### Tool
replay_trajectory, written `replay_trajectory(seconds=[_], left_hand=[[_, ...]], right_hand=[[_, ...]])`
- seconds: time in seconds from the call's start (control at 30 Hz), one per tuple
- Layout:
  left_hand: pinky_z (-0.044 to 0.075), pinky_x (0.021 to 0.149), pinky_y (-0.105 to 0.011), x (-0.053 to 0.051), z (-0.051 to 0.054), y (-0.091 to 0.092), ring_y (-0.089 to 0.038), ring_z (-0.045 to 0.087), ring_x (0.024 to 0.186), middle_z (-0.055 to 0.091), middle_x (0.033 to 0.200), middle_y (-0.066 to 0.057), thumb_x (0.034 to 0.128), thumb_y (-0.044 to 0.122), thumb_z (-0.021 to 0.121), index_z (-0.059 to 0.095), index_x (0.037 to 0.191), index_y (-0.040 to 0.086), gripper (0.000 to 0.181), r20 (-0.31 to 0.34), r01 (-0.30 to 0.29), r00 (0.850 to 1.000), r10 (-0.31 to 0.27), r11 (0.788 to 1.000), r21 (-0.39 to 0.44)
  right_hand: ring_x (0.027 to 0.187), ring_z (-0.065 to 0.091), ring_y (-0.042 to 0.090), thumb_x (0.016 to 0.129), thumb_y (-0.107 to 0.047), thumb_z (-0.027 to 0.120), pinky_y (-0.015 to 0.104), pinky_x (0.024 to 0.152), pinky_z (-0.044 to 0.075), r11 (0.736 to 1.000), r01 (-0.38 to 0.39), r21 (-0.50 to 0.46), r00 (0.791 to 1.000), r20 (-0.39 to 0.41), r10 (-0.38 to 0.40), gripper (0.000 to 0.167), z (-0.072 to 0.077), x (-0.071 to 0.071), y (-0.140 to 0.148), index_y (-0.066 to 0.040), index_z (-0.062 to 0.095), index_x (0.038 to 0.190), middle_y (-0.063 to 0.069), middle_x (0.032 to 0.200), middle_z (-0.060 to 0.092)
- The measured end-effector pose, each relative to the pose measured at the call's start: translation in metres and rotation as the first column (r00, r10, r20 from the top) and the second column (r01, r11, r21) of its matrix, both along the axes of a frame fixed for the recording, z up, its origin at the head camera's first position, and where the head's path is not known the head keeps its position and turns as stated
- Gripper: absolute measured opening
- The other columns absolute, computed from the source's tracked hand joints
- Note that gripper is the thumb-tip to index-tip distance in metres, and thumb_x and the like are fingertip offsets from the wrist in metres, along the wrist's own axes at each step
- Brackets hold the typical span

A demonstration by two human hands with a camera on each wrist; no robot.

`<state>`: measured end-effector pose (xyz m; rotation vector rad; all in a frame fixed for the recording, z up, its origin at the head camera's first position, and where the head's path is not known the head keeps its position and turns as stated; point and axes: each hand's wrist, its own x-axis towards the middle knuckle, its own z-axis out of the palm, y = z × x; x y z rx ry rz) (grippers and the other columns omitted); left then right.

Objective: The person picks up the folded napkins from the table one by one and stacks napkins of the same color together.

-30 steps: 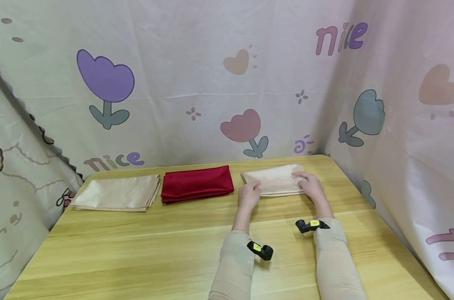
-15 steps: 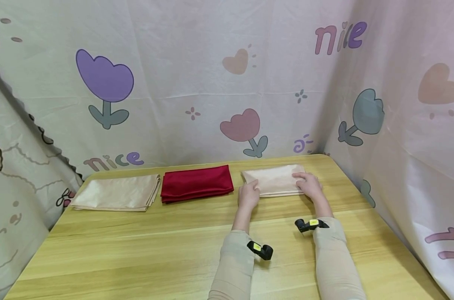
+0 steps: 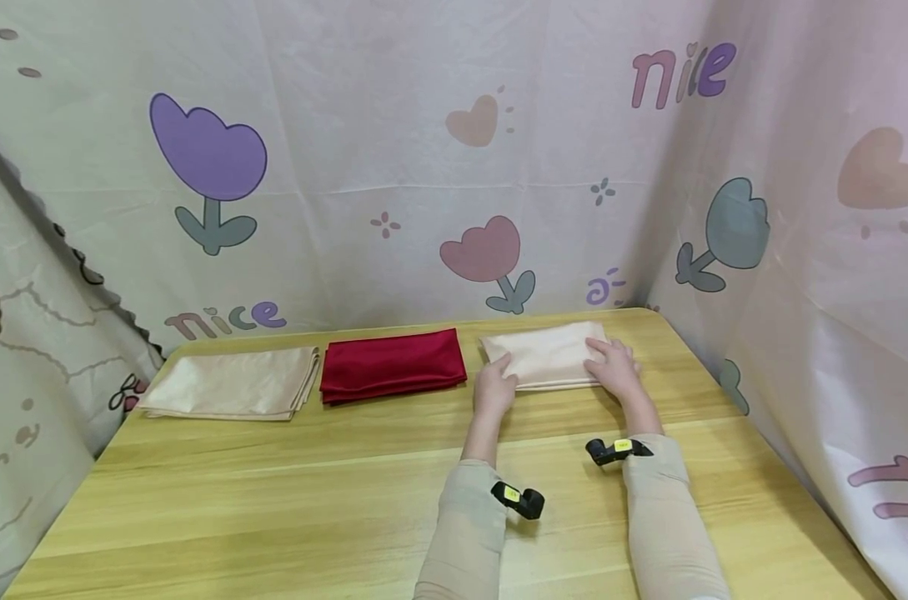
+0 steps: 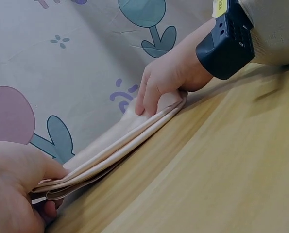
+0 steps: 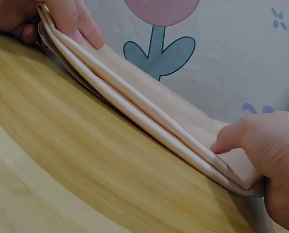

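A folded pale pink cloth point(image 3: 547, 357) lies at the back right of the table in the head view. My left hand point(image 3: 493, 392) pinches its left end, thumb on top and fingers beneath, as the left wrist view shows of the hand point(image 4: 13, 187) and the layered cloth point(image 4: 110, 143). At the right end my right hand point(image 3: 617, 373) grips the cloth, its thumb on top in the right wrist view, where the hand point(image 5: 270, 160) hides that edge of the cloth point(image 5: 154, 111). The fingers under that end are hidden.
A folded red cloth point(image 3: 393, 365) lies left of the pink one, and a folded cream cloth point(image 3: 232, 383) farther left. All lie along the back of the wooden table point(image 3: 273, 500), before a printed curtain point(image 3: 348, 167).
The pink cloth's back edge and right end have shifted slightly up in the head view. My hands have moved slightly, and the fingers of my right hand are spread a little more.
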<state>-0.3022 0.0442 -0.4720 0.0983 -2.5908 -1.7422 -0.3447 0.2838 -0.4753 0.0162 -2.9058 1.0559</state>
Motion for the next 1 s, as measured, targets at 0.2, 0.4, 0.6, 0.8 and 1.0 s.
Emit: replay_trajectory(seconds=[0.2, 0.4, 0.6, 0.8, 1.0], left_hand=[[0.055, 0.095, -0.041, 0.002, 0.0, 0.0, -0.034, 0.051, 0.143, 0.057, 0.151, -0.014, 0.0976, 0.011, 0.066, 0.062, 0.144, 0.012, 0.046, -0.029, -0.04, 0.999, 0.04, 0.999, 0.025], [0.059, 0.087, -0.045, 0.004, 0.003, 0.003, -0.035, 0.055, 0.139, 0.057, 0.151, -0.017, 0.0965, 0.014, 0.069, 0.065, 0.14, 0.015, 0.044, -0.045, -0.085, 0.995, 0.085, 0.996, 0.019], [0.052, 0.109, -0.051, 0.005, 0.009, 0.006, -0.042, 0.054, 0.14, 0.055, 0.149, -0.027, 0.094, 0.012, 0.07, 0.068, 0.136, 0.013, 0.042, -0.113, -0.115, 0.988, 0.109, 0.993, -0.043], [0.05, 0.102, -0.055, 0.008, 0.018, 0.006, -0.039, 0.06, 0.126, 0.068, 0.138, -0.015, 0.0909, 0.019, 0.075, 0.073, 0.131, 0.021, 0.04, -0.156, -0.171, 0.978, 0.138, 0.961, -0.218], [0.045, 0.099, -0.05, 0.008, 0.025, 0.0, -0.034, 0.055, 0.122, 0.068, 0.137, -0.014, 0.0915, 0.02, 0.076, 0.072, 0.131, 0.021, 0.04, -0.184, -0.155, 0.978, 0.094, 0.923, -0.353]], right_hand=[[0.143, 0.02, 0.057, 0.094, -0.023, 0.059, 0.073, 0.11, 0.014, 1.0, -0.019, 0.024, 0.994, -0.109, 0.021, 0.06, 0.0, 0.005, -0.002, -0.002, 0.049, 0.15, 0.042, 0.155, 0.027], [0.142, 0.019, 0.058, 0.095, -0.022, 0.062, 0.072, 0.109, 0.014, 0.998, -0.03, 0.059, 0.989, -0.14, 0.038, 0.059, 0.003, 0.008, -0.002, -0.001, 0.049, 0.149, 0.043, 0.154, 0.029], [0.145, 0.02, 0.056, 0.097, -0.022, 0.065, 0.07, 0.11, 0.014, 0.994, -0.009, 0.106, 0.989, -0.143, 0.024, 0.058, 0.008, 0.009, -0.001, -0.001, 0.049, 0.149, 0.041, 0.156, 0.029], [0.143, 0.023, 0.054, 0.097, -0.024, 0.066, 0.069, 0.109, 0.016, 0.987, -0.019, 0.158, 0.982, -0.183, 0.048, 0.059, 0.012, 0.011, 0.001, -0.002, 0.05, 0.149, 0.039, 0.153, 0.035], [0.138, 0.026, 0.055, 0.097, -0.024, 0.066, 0.07, 0.106, 0.017, 0.972, -0.044, 0.229, 0.97, -0.224, 0.096, 0.059, 0.019, 0.015, -0.001, 0.001, 0.051, 0.148, 0.04, 0.149, 0.037]])
